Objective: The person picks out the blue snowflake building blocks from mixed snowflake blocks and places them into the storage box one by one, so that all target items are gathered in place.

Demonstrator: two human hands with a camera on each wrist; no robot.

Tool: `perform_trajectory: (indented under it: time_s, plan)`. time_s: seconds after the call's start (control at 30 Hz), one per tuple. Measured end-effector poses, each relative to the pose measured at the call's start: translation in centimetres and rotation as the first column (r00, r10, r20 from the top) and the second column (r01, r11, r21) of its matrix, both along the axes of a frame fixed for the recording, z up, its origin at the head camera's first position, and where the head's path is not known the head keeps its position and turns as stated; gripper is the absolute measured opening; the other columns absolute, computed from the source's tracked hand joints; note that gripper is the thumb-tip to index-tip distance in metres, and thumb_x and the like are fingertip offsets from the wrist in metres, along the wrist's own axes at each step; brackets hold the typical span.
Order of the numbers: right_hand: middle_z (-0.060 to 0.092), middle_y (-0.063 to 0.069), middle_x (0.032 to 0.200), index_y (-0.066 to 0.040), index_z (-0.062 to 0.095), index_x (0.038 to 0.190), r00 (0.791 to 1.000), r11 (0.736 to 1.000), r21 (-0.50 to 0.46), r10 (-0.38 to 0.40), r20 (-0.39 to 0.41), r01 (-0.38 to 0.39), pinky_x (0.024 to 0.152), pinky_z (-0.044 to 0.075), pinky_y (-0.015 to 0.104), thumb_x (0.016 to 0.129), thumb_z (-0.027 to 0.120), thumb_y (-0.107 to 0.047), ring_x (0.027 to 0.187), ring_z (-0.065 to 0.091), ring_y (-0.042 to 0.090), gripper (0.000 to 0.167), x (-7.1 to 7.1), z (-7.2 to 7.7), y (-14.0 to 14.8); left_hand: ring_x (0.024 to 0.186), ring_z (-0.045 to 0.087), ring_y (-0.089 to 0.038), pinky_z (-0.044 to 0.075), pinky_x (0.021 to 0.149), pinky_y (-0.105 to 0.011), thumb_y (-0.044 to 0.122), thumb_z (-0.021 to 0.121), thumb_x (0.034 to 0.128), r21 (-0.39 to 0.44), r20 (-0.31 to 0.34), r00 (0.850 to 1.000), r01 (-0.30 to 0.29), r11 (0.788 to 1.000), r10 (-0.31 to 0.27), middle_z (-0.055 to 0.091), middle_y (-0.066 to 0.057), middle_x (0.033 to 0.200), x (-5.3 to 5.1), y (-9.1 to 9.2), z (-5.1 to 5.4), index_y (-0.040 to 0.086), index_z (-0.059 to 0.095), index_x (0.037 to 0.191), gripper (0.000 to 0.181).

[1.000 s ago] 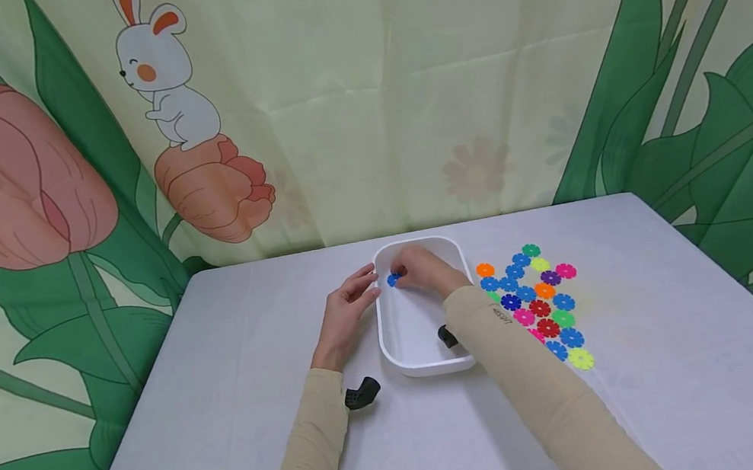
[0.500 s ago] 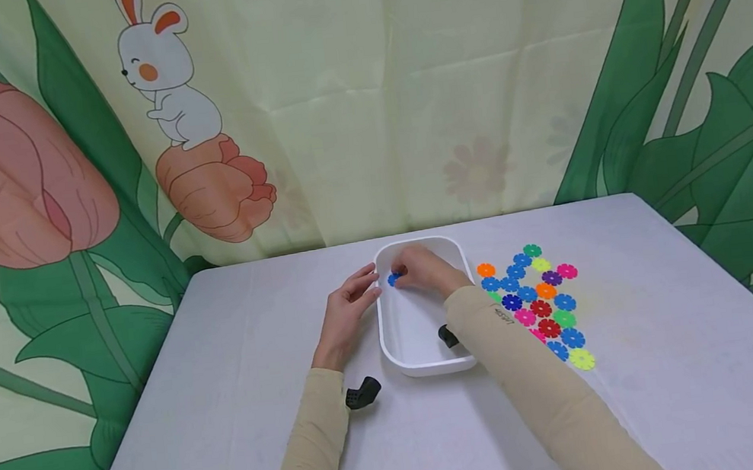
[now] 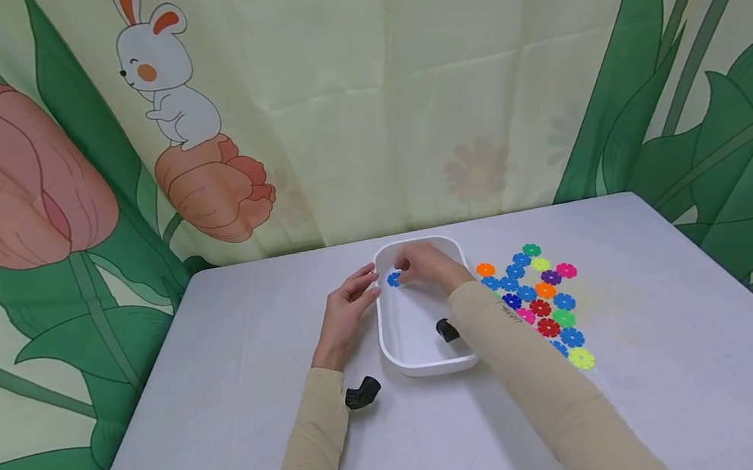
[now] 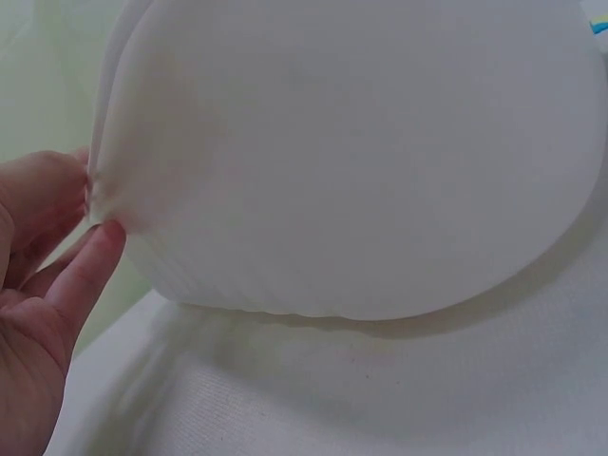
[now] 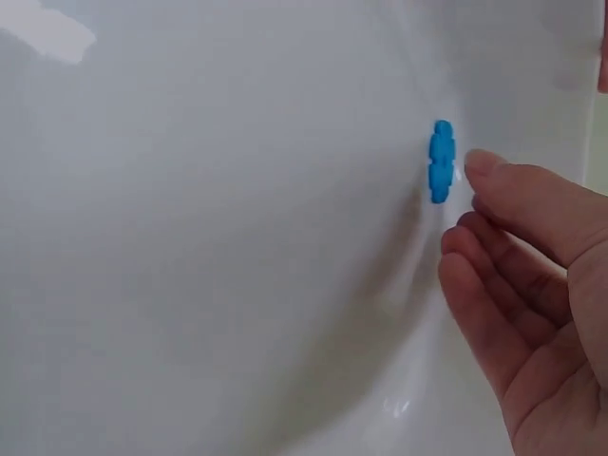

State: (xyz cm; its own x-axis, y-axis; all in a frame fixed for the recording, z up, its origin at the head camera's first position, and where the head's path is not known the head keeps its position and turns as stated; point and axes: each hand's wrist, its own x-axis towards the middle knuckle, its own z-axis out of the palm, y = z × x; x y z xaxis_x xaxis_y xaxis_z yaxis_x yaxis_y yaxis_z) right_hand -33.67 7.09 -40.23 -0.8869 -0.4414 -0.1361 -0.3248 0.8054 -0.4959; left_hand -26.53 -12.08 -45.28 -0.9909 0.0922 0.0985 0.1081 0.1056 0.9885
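Observation:
A white plastic bin (image 3: 422,337) stands on the table, and a blue flower-shaped disc (image 3: 393,280) sits inside it near the left wall. Just right of that disc hovers my right hand (image 3: 425,267), its fingers loosely bent. In the right wrist view a small gap separates the thumb (image 5: 532,195) from the blue disc (image 5: 441,161), which appears edge-on. My left hand (image 3: 347,316) touches the bin's left side from outside; the left wrist view has its fingertips (image 4: 112,231) against the outer wall (image 4: 351,171).
Several colourful flower-shaped discs (image 3: 544,290) lie flat on the white table (image 3: 252,432) right of the bin, partly hidden by the right sleeve (image 3: 536,379). Black wrist devices show at the left wrist (image 3: 362,393) and right wrist (image 3: 447,330). A printed curtain (image 3: 348,100) hangs behind the table.
My right hand has let go of the blue disc and shifted slightly to the right. The disc stays by the bin's left wall, and my left hand has not moved.

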Motion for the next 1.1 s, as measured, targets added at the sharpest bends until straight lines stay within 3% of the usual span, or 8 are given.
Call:
perform_trajectory:
  time_s: [0.2, 0.33, 0.5, 0.7, 0.87, 0.9, 1.1]
  plan:
    - [0.069, 0.011, 0.108, -0.003, 0.068, 0.122, 0.999, 1.0, 0.024, -0.008, 0.031, 0.007, 0.092, 0.051, 0.035, 0.089, 0.072, -0.019, 0.097, 0.059, 0.024, 0.036, 0.3, 2.5, 0.8, 0.132, 0.048, -0.013, 0.04, 0.108, -0.033, 0.026, 0.069, 0.0923, -0.012, 0.005, 1.0, -0.009, 1.0, 0.009, 0.054, 0.014, 0.138, 0.0, 0.0, 0.1, 0.013, 0.069, 0.124, 0.034]
    - [0.069, 0.013, 0.113, 0.001, 0.065, 0.124, 1.0, 1.0, 0.001, 0.0, 0.009, 0.0, 0.092, 0.052, 0.037, 0.091, 0.07, -0.019, 0.099, 0.061, 0.025, 0.039, 0.9, 4.3, 1.4, 0.132, 0.048, -0.013, 0.039, 0.108, -0.033, 0.025, 0.07, 0.0921, -0.014, 0.002, 1.0, -0.014, 1.0, 0.014, 0.054, 0.014, 0.139, 0.0, 0.0, 0.1, 0.011, 0.068, 0.125, 0.036]
    - [0.067, 0.014, 0.12, 0.0, 0.064, 0.127, 0.999, 0.994, -0.098, -0.038, 0.0, 0.037, 0.094, 0.052, 0.04, 0.093, 0.067, -0.023, 0.107, 0.062, 0.028, 0.041, 2.1, 6.3, 2.3, 0.131, 0.049, -0.011, 0.039, 0.109, -0.032, 0.023, 0.069, 0.0923, -0.012, 0.005, 1.0, -0.018, 1.0, 0.018, 0.054, 0.015, 0.138, 0.0, 0.0, 0.1, 0.008, 0.067, 0.125, 0.036]
    - [0.067, 0.013, 0.119, -0.002, 0.064, 0.127, 0.994, 0.977, -0.203, -0.076, -0.075, 0.059, 0.093, 0.052, 0.041, 0.093, 0.068, -0.023, 0.107, 0.061, 0.028, 0.041, 4.2, 8.3, 4.2, 0.13, 0.048, -0.01, 0.04, 0.107, -0.029, 0.023, 0.069, 0.0927, -0.021, 0.023, 1.0, -0.019, 1.0, 0.02, 0.053, 0.017, 0.137, 0.3, 0.0, 0.4, 0.008, 0.066, 0.126, 0.037]
    - [0.065, 0.014, 0.12, -0.003, 0.063, 0.129, 0.985, 0.968, -0.233, -0.127, -0.114, 0.098, 0.091, 0.053, 0.041, 0.093, 0.067, -0.024, 0.108, 0.059, 0.029, 0.042, 5.8, 8.8, 6.6, 0.13, 0.049, -0.011, 0.04, 0.107, -0.03, 0.023, 0.07, 0.092, -0.01, 0.024, 0.999, -0.027, 1.0, 0.027, 0.054, 0.015, 0.138, 0.4, 0.1, 0.4, 0.008, 0.067, 0.125, 0.036]
    - [0.064, 0.015, 0.12, -0.003, 0.063, 0.129, 0.983, 0.965, -0.237, -0.14, -0.118, 0.109, 0.091, 0.054, 0.042, 0.093, 0.067, -0.025, 0.109, 0.059, 0.029, 0.042, 6.1, 8.7, 7.2, 0.13, 0.049, -0.011, 0.04, 0.107, -0.03, 0.024, 0.07, 0.0916, -0.008, 0.017, 0.999, -0.03, 1.0, 0.03, 0.054, 0.016, 0.137, 0.1, 0.1, 0.0, 0.009, 0.067, 0.125, 0.036]
    - [0.063, 0.017, 0.119, -0.002, 0.061, 0.131, 0.959, 0.95, -0.239, -0.24, -0.149, 0.2, 0.09, 0.054, 0.046, 0.093, 0.067, -0.025, 0.109, 0.059, 0.032, 0.045, 8.0, 7.6, 10.9, 0.132, 0.048, -0.014, 0.04, 0.108, -0.034, 0.021, 0.068, 0.0928, -0.022, 0.014, 0.999, -0.036, 0.999, 0.037, 0.054, 0.013, 0.139, 0.1, 0.2, 0.0, 0.009, 0.067, 0.125, 0.034]
